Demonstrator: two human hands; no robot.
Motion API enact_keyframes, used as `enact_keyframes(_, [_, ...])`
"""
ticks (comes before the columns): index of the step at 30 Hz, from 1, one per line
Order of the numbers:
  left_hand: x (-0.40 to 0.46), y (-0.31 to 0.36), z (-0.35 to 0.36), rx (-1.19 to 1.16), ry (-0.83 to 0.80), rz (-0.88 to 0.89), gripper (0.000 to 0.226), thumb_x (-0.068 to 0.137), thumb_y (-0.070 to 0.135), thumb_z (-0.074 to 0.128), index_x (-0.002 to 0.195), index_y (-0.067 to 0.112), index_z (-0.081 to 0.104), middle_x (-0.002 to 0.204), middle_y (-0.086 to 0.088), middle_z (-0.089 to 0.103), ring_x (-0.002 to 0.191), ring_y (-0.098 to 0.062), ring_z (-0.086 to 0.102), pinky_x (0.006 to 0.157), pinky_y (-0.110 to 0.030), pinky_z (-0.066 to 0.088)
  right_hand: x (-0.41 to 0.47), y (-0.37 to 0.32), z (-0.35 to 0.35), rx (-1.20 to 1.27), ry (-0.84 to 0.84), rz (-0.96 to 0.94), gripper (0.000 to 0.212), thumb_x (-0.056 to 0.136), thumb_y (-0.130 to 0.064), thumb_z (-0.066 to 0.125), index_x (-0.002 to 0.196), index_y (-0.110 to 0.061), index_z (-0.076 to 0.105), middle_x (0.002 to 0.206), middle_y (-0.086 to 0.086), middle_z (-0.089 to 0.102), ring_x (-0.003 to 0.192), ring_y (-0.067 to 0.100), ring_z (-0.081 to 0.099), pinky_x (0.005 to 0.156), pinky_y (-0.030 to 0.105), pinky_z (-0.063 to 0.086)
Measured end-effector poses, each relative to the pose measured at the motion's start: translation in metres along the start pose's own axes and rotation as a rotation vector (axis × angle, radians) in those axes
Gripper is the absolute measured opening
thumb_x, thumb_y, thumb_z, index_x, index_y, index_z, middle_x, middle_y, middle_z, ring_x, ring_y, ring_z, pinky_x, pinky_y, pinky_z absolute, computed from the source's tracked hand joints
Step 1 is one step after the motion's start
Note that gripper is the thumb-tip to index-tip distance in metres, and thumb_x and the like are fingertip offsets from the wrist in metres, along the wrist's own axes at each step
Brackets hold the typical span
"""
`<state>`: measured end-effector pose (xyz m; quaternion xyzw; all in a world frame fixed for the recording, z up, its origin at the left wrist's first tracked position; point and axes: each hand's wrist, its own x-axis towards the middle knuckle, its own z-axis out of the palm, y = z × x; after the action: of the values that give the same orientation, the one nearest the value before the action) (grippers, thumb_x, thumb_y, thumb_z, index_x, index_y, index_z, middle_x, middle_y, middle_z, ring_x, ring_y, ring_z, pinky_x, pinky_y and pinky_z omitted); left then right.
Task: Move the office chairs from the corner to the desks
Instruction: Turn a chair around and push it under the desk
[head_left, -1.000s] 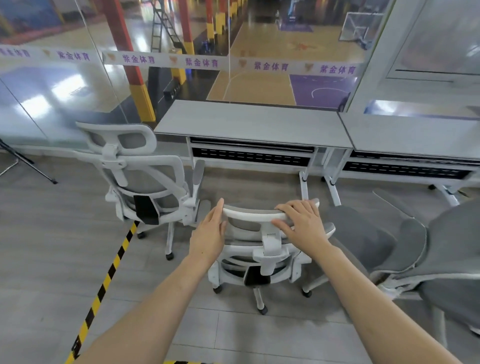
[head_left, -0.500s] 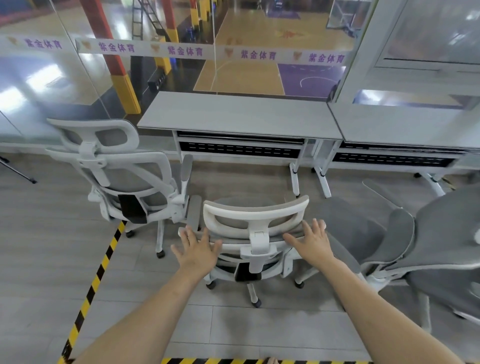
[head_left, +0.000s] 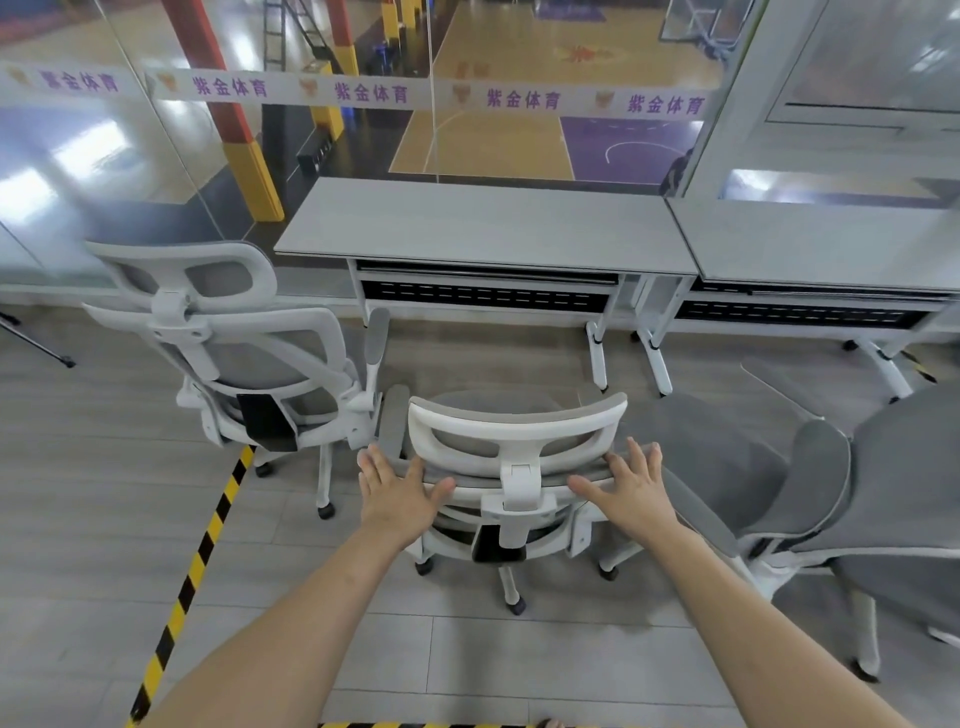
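- Since one second ago, both your hands have dropped from the headrest to the top of the backrest of the middle chair (head_left: 517, 467), and the view has drawn slightly closer to the benches.
- Left bench (head_left: 483, 228) stands ahead of the middle chair, with open floor between them; the right bench (head_left: 831, 244) adjoins it.
- Left chair (head_left: 249, 353) sits just beside the middle chair, armrests nearly touching; the right chair (head_left: 857, 499) crowds the other side.
- Your left hand (head_left: 397, 491) and right hand (head_left: 626, 491) lie spread flat on the backrest, gripping nothing.
- Risk, as judged: flat palms give little steering, so a push may swing the castors and knock an armrest into a neighbouring chair.
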<state>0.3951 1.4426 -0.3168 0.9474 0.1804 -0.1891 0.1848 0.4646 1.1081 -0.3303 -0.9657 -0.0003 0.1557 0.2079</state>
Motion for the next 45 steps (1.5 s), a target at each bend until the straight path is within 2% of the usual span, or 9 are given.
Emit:
enact_keyframes(5, [0.031, 0.005, -0.011, 0.013, -0.008, -0.008, 0.083, 0.097, 0.077, 0.029, 0.164, 0.029, 0.017, 0.161, -0.033, -0.027, 0.149, -0.047, -0.030, 0.124, -0.053, -0.011, 0.028, -0.006, -0.004, 0.026, -0.003, -0.006, 0.113, 0.070, -0.097, 0.040, 0.156, -0.024, 0.036, 0.172, 0.000, 0.002, 0.153, 0.025, -0.026, 0.127, 0.051, 0.007])
enact_keyframes(9, [0.063, 0.015, -0.022, 0.035, -0.003, -0.023, 0.086, 0.096, 0.079, 0.025, 0.165, 0.030, 0.011, 0.161, -0.033, -0.027, 0.150, -0.046, -0.029, 0.125, -0.053, -0.011, 0.066, -0.013, -0.014, 0.018, 0.004, -0.021, 0.115, 0.068, -0.100, 0.037, 0.156, -0.025, 0.037, 0.171, 0.001, 0.003, 0.153, 0.027, -0.025, 0.127, 0.052, 0.008])
enact_keyframes(15, [0.117, 0.040, -0.044, 0.012, -0.021, -0.047, 0.087, 0.095, 0.080, 0.026, 0.165, 0.030, 0.012, 0.162, -0.029, -0.029, 0.150, -0.044, -0.030, 0.125, -0.054, -0.009, 0.132, -0.020, -0.034, -0.003, 0.002, -0.037, 0.121, 0.065, -0.104, 0.030, 0.155, -0.024, 0.039, 0.171, 0.004, 0.004, 0.153, 0.030, -0.023, 0.126, 0.053, 0.009])
enact_keyframes(25, [0.204, 0.084, -0.076, 0.031, 0.006, -0.068, 0.085, 0.098, 0.076, 0.025, 0.165, 0.029, 0.006, 0.163, -0.030, -0.027, 0.152, -0.041, -0.026, 0.126, -0.051, -0.006, 0.226, -0.035, -0.067, 0.013, -0.031, -0.030, 0.118, 0.071, -0.100, 0.036, 0.158, -0.021, 0.033, 0.172, 0.004, -0.002, 0.152, 0.030, -0.029, 0.126, 0.056, 0.006])
enact_keyframes(40, [0.265, 0.087, -0.105, 0.034, -0.035, -0.044, 0.086, 0.098, 0.076, 0.025, 0.165, 0.029, 0.003, 0.163, -0.029, -0.026, 0.152, -0.040, -0.028, 0.127, -0.051, -0.007, 0.275, -0.055, -0.068, 0.058, 0.034, -0.023, 0.111, 0.073, -0.097, 0.041, 0.153, -0.021, 0.040, 0.171, 0.006, -0.002, 0.151, 0.030, -0.029, 0.125, 0.058, 0.008])
enact_keyframes(45, [0.271, 0.077, -0.108, 0.008, -0.037, -0.038, 0.087, 0.097, 0.077, 0.027, 0.165, 0.029, 0.002, 0.163, -0.028, -0.029, 0.151, -0.040, -0.030, 0.127, -0.052, -0.006, 0.277, -0.066, -0.065, 0.054, 0.024, -0.017, 0.111, 0.074, -0.097, 0.042, 0.155, -0.021, 0.038, 0.171, 0.006, -0.003, 0.151, 0.031, -0.031, 0.125, 0.058, 0.006])
